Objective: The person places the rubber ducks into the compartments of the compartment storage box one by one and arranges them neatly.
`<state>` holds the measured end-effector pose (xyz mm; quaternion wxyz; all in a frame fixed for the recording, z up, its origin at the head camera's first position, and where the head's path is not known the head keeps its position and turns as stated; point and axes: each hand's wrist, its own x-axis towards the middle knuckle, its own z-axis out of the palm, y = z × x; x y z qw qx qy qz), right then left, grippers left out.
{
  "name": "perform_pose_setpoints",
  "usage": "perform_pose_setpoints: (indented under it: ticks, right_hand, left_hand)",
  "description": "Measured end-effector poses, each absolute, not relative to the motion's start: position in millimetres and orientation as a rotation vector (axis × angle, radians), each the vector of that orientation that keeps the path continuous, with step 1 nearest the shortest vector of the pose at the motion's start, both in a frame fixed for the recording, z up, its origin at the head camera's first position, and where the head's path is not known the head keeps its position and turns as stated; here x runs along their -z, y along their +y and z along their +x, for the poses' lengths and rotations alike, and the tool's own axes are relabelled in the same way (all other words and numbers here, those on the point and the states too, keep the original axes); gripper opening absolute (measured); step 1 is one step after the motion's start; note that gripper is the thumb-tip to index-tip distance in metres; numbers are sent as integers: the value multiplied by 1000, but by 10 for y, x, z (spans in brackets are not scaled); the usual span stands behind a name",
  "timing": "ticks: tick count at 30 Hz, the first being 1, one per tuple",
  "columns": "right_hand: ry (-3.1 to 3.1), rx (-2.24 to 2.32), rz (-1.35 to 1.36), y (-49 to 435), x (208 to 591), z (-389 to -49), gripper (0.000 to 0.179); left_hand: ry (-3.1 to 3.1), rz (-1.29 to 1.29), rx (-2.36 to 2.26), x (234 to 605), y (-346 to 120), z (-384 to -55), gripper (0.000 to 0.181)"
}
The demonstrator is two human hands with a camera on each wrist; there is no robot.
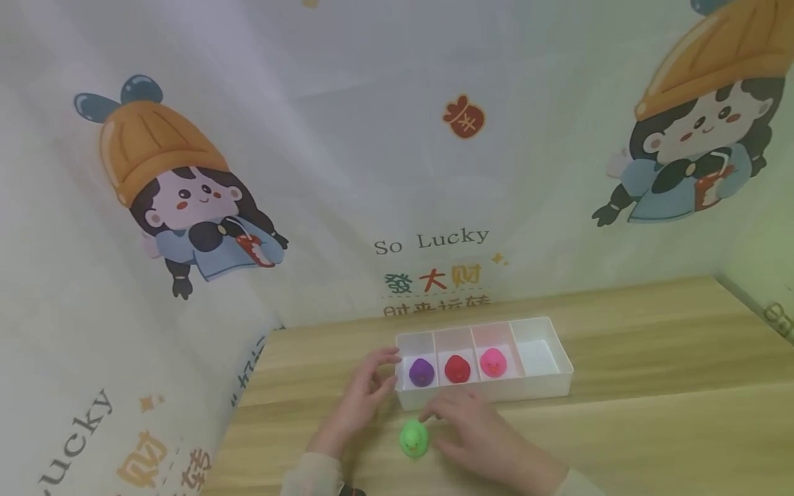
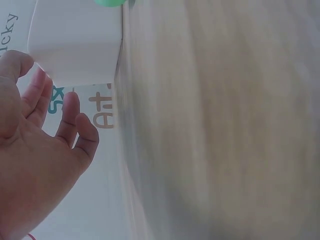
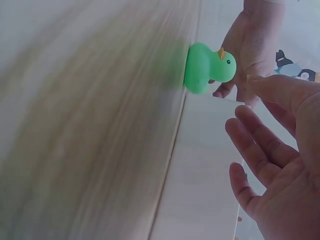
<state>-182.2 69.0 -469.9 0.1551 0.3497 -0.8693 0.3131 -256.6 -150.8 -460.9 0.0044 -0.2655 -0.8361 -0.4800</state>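
Observation:
A green rubber duck (image 1: 413,439) sits on the table just in front of a white box with compartments (image 1: 484,391). My right hand (image 1: 474,430) is held over the table at the duck's right, fingers loosely bent, thumb and fingers apart. In the right wrist view a gap shows between that hand (image 3: 280,150) and the duck (image 3: 202,69). My left hand (image 1: 366,386) is at the box's left end, thumb and fingertips right at its edge. The box holds a purple duck (image 1: 422,373), a red duck (image 1: 457,369) and a pink duck (image 1: 493,362), each in its own compartment.
The rightmost compartment (image 1: 538,355) of the box has nothing in it. A wooden table (image 1: 657,358) extends to the right. Behind and to the left hangs a pale printed curtain (image 1: 347,138) with cartoon figures and lettering.

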Motion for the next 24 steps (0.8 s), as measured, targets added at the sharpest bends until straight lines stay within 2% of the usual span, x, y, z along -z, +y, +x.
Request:
perform_pose_setpoints:
  ticks: [7, 17, 24]
  right_hand:
    - [-2501, -895, 1003, 657, 4708, -1796, 35]
    - [-2499, -848, 1019, 601, 4664, -1795, 32]
    - [-2500, -841, 1033, 559, 4665, -1795, 32]
  left_hand:
    - [-2633, -823, 1475, 4790, -1538, -2645, 33]
    - [-2596, -852, 1514, 4489, -1466, -2474, 31]
    - [-2593, -870, 1499, 4487, -1472, -2466, 31]
